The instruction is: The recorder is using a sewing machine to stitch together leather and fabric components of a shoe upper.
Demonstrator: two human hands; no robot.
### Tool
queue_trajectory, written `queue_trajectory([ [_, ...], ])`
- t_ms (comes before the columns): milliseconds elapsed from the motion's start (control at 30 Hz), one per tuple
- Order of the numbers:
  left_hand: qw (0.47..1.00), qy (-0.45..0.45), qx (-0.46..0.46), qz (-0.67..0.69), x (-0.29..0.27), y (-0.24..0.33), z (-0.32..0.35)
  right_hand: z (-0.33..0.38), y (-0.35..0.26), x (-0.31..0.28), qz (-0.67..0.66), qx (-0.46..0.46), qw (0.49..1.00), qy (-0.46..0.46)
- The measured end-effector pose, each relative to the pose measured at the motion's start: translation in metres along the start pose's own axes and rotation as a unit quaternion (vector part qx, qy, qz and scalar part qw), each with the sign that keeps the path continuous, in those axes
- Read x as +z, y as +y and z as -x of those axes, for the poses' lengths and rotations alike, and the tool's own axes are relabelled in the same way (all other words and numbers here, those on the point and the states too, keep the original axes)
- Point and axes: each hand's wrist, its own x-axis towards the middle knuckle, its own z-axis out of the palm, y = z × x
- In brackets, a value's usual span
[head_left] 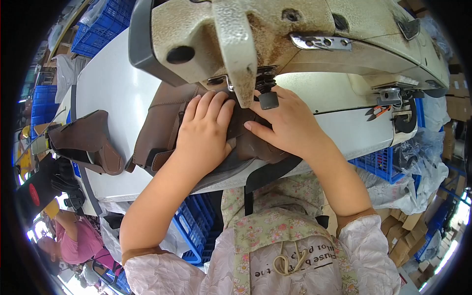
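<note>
A brown leather boot upper (161,112) with stitched seams and strap-like flaps lies on the white table beneath the sewing machine head (196,44). My left hand (207,125) is bent over the leather, fingers pressing on top and the thumb tucked at a fold. Close by the presser area, my right hand (287,123) grips the same upper, its thumb pointing left; the machine's front partly covers its other fingers. The needle and the stitching spot are hidden behind the head. A second brown upper (88,140) rests apart at the left.
The machine arm runs across the top to the right. Orange-handled thread snips (377,112) lie by its right end. Blue crates (194,226) stand below the table, others at the upper left (101,27). A person in pink (81,238) sits at the lower left.
</note>
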Motion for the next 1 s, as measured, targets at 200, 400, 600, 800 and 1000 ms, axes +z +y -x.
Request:
queue_trajectory([
  [200, 1.0, -0.01, -0.003, 0.016, -0.006, 0.004, -0.002, 0.002, 0.0, -0.002, 0.004, 0.0, 1.0, -0.012],
  [400, 1.0, 0.003, 0.027, 0.014, -0.003, -0.001, 0.0, -0.002, -0.002, -0.005, -0.003, 0.003, 1.0, -0.016],
  [600, 0.999, 0.002, 0.039, 0.003, -0.005, -0.002, -0.003, -0.003, -0.001, -0.004, 0.009, 0.004, 1.0, -0.009],
  [800, 0.999, 0.018, 0.029, 0.031, -0.013, -0.005, -0.012, -0.007, 0.004, -0.002, -0.014, 0.001, 1.0, 0.004],
  [1000, 0.998, 0.052, 0.02, -0.003, -0.016, 0.0, -0.009, -0.01, 0.003, -0.001, -0.009, -0.012, 1.0, 0.017],
])
